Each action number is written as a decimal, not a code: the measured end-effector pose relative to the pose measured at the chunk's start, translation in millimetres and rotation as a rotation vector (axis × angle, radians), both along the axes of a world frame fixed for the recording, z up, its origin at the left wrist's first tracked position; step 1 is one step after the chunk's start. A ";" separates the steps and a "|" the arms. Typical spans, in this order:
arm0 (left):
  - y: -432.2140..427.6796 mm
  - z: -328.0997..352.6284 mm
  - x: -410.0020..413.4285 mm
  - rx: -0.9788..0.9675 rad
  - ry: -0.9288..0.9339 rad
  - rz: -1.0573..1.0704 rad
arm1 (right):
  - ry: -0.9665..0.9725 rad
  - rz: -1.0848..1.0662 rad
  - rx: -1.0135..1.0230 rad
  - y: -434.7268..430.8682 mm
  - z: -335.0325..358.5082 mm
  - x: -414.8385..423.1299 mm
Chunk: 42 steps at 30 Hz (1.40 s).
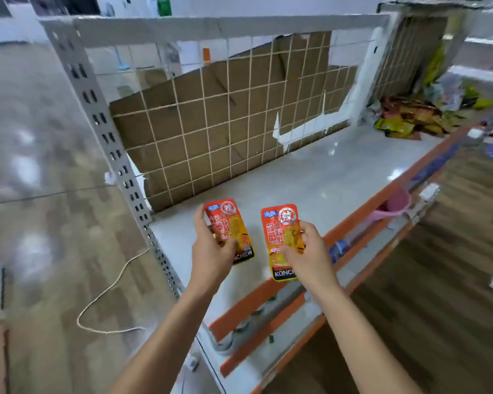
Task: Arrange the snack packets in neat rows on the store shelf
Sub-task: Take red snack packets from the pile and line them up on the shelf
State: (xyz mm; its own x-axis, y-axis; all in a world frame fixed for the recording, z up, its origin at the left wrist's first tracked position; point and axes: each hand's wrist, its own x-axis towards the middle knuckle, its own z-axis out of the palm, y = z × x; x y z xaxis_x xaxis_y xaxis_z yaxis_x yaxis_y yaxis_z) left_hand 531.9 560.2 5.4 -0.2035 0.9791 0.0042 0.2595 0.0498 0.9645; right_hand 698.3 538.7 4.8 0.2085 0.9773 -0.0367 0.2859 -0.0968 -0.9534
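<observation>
Two matching red-orange snack packets are held over the near left end of the grey store shelf [319, 177]. My left hand [211, 251] grips the left packet [234, 223] by its lower left side. My right hand [308, 251] pinches the right packet [282, 231] along its right edge, thumb across the front. Both packets face up, printed side toward me, about a hand's width apart. A loose heap of several other snack packets [410, 118] lies at the far right end of the same shelf.
A wire grid backed by brown cardboard [211, 132] closes the shelf's rear. A perforated grey upright [120, 166] stands at the left. Orange-edged lower shelves [268, 317] step out below. A pink basket [396, 203] hangs beneath. A white cord [106, 297] lies on the floor.
</observation>
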 end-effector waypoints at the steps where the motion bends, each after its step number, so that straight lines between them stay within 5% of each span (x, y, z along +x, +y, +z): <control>1: 6.3 -3.6 -13.2 0.010 0.053 0.028 | -0.023 0.025 -0.003 9.4 -0.3 -10.2; 18: 88.6 -63.3 -117.9 0.113 0.896 0.144 | -0.325 0.271 0.020 99.2 -21.4 -114.7; 25: 87.5 -74.5 -114.2 0.054 0.751 0.257 | -0.439 0.453 0.037 123.0 -24.9 -135.7; 34: 76.2 -86.8 -115.5 0.108 0.686 0.335 | -0.817 0.602 0.128 135.4 -33.4 -139.9; 42: 73.7 -85.9 -104.7 0.124 0.612 0.494 | -0.813 0.669 0.137 142.1 -33.5 -140.9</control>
State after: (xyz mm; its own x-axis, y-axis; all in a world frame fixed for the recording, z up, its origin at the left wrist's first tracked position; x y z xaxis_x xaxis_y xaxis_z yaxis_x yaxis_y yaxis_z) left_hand 427.2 633.9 -80.6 -0.5399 0.7615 0.3586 0.7211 0.1987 0.6638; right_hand 557.4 680.7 -28.7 -0.4607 0.8875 -0.0088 0.7978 0.4098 -0.4422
